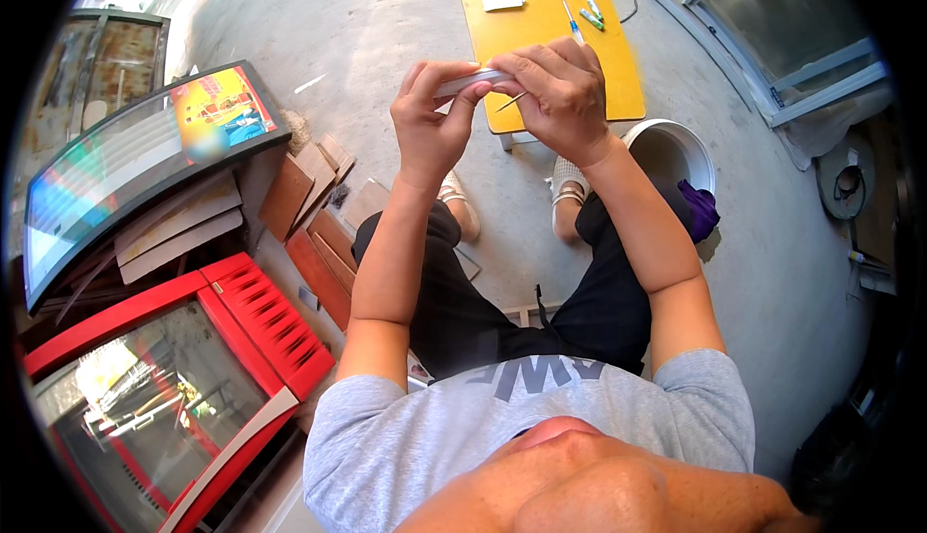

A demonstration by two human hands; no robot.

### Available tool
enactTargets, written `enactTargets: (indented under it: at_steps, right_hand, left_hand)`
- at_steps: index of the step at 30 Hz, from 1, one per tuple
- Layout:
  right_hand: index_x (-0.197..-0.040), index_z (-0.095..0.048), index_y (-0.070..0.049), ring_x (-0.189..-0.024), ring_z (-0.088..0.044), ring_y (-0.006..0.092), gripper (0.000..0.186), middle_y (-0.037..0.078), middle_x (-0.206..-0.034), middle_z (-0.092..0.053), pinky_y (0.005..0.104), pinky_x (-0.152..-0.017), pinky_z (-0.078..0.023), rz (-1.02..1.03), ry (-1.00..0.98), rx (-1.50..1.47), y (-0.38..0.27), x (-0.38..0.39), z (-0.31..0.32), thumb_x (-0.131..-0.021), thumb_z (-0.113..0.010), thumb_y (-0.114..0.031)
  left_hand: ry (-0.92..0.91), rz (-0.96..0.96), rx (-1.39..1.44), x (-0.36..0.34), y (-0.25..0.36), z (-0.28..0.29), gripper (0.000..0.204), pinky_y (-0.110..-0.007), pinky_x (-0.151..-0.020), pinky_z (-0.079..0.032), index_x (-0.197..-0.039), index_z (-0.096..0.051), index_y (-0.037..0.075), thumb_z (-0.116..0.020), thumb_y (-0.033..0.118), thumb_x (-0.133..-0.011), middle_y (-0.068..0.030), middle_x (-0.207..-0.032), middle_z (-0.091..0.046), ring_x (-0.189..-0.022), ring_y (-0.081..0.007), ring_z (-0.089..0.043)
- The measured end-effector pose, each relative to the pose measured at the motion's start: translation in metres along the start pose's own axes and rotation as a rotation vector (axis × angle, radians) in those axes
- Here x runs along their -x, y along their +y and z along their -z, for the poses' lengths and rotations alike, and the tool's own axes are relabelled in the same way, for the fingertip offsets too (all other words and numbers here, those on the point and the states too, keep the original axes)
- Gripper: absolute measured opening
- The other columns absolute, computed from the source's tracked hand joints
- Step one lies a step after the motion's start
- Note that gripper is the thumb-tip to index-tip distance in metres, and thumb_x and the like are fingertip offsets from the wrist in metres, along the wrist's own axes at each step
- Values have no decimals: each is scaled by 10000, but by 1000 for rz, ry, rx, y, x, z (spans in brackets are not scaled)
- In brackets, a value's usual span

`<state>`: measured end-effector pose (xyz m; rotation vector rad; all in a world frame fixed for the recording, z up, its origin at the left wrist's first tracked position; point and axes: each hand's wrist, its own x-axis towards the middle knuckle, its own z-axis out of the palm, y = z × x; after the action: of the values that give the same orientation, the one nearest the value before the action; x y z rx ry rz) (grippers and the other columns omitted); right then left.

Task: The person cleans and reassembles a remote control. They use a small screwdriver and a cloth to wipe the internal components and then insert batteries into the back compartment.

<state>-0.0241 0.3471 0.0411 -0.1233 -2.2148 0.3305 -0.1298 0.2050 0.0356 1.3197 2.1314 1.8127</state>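
Both hands are raised above the near edge of a yellow table [492, 41]. Fingers and thumb of my left hand [431, 127] pinch one end of a slim white plastic piece [470, 81]. My right hand [555, 94] is closed on the other end. A thin metal rod [511, 101] pokes out from under the right fingers; the rest of it is hidden in the palm. On the tabletop beyond lie a white rectangular piece [503, 2], a screwdriver with a blue handle [575, 31], and two small green batteries [592, 19], close together.
A white bucket [690, 142] stands right of my legs, with a purple cloth [699, 210] beside it. Wooden boards [314, 181], a framed glass panel [126, 176] and a red glass-fronted cabinet [266, 316] crowd the left. A glazed metal frame [782, 89] stands at the far right.
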Motion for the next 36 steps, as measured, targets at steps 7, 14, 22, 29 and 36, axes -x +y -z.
enactTargets:
  at_steps: [7,14,22,29,36]
  right_hand:
    - [-996,-719,-129,-934,-622,236,219,38,-991,-698,371,-864,-472,-115,-183,-11,22,-4,9,-851,-705,-294]
    - [-1102,-674,-61,-1053,-605,367,250,223,-1115,-623,432,-929,-479,-907,-601,240,113,24,40,-906,-627,-210]
    - [-1065,-687,-56,-1060,-615,348,278,207,-1136,-632,409,-923,-494,-801,-561,267,120,28,14,-845,-703,-225]
    - [-977,-703,-94,-959,-672,281,380,106,-994,-704,386,-822,-528,-905,-795,296,80,14,28,-751,-782,-389]
    - [-898,-727,-85,-889,-694,301,259,141,-930,-723,396,-813,-542,-868,-774,285,75,15,17,-754,-745,-300]
  left_hand:
    - [-13,326,188,-5,-15,2,221,-246,-708,-557,-1026,-690,28,-748,169,-865,-56,-917,-681,-840,-112,-649]
    - [128,740,598,-9,-35,29,386,-339,-847,-610,-1159,-586,18,-682,300,-914,-110,-1081,-604,-981,-213,-642]
    - [91,964,1008,-5,-47,23,440,-388,-954,-579,-1271,-477,-23,-618,253,-958,-138,-1254,-437,-1145,-260,-550]
    - [151,962,1051,-4,-49,23,448,-402,-972,-574,-1281,-459,-47,-620,218,-957,-158,-1277,-412,-1176,-286,-532]
    - [199,960,1018,-4,-43,22,390,-403,-951,-583,-1265,-446,-34,-565,211,-986,-173,-1276,-419,-1151,-280,-544]
